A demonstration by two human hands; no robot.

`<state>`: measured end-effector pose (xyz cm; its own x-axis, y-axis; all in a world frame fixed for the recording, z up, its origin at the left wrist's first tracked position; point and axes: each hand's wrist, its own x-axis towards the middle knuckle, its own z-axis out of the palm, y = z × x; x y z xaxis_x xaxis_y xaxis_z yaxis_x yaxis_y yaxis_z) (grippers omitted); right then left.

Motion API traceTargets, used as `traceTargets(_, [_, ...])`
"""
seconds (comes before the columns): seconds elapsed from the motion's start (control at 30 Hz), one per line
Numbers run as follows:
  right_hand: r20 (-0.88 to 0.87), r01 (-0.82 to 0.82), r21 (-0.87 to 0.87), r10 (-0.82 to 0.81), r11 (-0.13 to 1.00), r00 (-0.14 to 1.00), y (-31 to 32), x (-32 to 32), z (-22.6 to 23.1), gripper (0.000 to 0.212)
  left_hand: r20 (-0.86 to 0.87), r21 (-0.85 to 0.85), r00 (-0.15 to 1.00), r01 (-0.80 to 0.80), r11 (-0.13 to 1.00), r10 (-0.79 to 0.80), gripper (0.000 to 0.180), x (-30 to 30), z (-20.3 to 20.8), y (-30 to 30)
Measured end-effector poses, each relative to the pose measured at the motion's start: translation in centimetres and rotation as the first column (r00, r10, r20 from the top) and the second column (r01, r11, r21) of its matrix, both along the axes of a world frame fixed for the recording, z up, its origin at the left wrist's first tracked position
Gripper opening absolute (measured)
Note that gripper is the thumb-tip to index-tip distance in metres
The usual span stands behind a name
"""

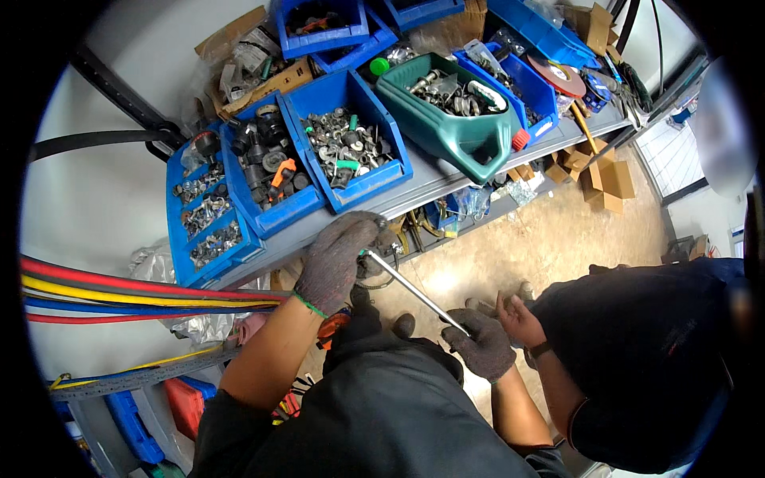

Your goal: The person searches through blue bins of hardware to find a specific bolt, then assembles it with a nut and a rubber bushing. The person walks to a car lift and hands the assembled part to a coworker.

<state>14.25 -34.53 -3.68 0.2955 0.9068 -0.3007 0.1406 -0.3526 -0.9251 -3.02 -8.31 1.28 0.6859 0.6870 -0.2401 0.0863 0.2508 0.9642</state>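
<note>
No words, numbers or signs can be read; a small, faint mark (673,349) on the dark clothing (637,374) at the right may be lettering, but is too blurred.

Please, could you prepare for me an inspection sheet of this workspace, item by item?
Surface: grey metal shelf, crowded with open blue plastic bins of small fittings.
Job's things: slim silver metal rod, slanting above the floor.
Clutter: green plastic container with handle, full of metal parts; open brown cardboard box on the floor.
Hands: grey-gloved right hand grips the rod's lower end; grey-gloved left hand at its upper end, grip unclear.
Cables: red, yellow and blue cables or hoses, left side.
Surroundings: co-worker in dark clothing at right, bare hand beside the right glove.
</note>
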Motion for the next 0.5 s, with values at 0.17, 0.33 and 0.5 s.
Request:
traceTargets(0.17, [0.107, 0.052, -0.051, -0.046, 0.997, 0.993, -0.2, -0.2, 0.7, 0.033, 0.033, -0.018, 0.999, 0.03, 0.999, -0.03, 0.027, 1.9, 0.0, -0.3])
traceTargets(0.33, [0.135, 0.053, -0.057, -0.045, 0.997, 0.99, -0.6, -0.5, 1.4, 0.031, -0.041, -0.038, 0.999, -0.023, 0.999, 0.021, 0.03, 1.6, 0.3, -1.6])
traceTargets(0.5, [0.216, 0.035, 0.09, -0.054, 0.995, 0.975, -0.8, -0.6, -0.5, 0.026, -0.028, -0.02, 0.997, -0.066, 0.998, 0.065, 0.032, 1.5, 1.1, -2.5])
